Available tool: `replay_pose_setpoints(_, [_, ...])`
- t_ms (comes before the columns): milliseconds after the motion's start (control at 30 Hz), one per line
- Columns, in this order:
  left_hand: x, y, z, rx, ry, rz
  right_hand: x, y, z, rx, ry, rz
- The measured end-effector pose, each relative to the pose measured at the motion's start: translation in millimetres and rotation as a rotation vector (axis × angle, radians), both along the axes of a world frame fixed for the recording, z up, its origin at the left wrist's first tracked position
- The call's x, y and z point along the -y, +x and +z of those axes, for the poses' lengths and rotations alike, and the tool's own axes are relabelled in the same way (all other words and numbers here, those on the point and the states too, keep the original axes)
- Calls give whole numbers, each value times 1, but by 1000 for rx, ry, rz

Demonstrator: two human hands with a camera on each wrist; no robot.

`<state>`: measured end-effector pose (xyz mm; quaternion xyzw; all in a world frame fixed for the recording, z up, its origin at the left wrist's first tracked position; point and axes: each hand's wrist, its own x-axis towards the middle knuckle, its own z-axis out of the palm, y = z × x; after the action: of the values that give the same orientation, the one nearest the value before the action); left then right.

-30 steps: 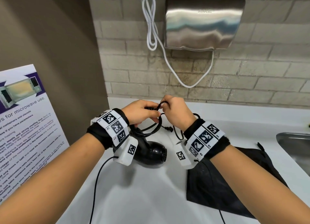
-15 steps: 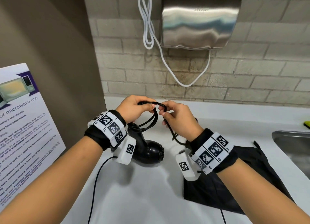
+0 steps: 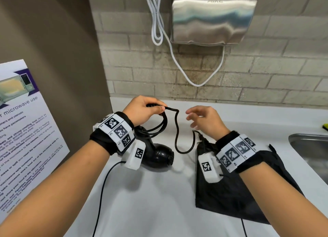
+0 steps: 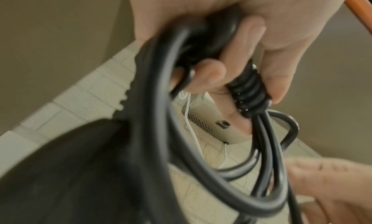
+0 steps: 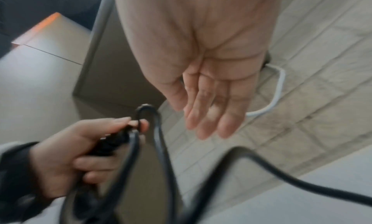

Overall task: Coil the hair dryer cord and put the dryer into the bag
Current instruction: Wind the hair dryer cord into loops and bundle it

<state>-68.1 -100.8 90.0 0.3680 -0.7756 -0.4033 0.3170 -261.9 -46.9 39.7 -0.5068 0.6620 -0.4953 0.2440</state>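
The left hand (image 3: 143, 110) pinches the coiled cord (image 3: 175, 128) above the hair dryer (image 3: 159, 157). The right hand (image 3: 205, 121) hovers near, fingers loosely spread, over the bag (image 3: 230, 197).

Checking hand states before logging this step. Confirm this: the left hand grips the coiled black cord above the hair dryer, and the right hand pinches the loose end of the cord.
Wrong about the right hand: the right wrist view shows it open, fingers straight, holding nothing. The left hand does grip the coiled cord above the hair dryer.
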Motion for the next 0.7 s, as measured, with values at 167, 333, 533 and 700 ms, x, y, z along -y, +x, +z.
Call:
replay_pose_setpoints(167, [1, -1, 1, -3, 4, -1, 15, -63, -48, -307, 356, -176])
replay_pose_setpoints(333, [6, -3, 0, 28, -9, 14, 22, -89, -93, -543, 708, -222])
replay_pose_setpoints(533, [8, -6, 0, 34, 2, 3, 28, -91, -126, -636, 905, -237])
replay_pose_setpoints(700, [10, -4, 0, 36, 7, -2, 33, -92, -129, -553, 842, -319])
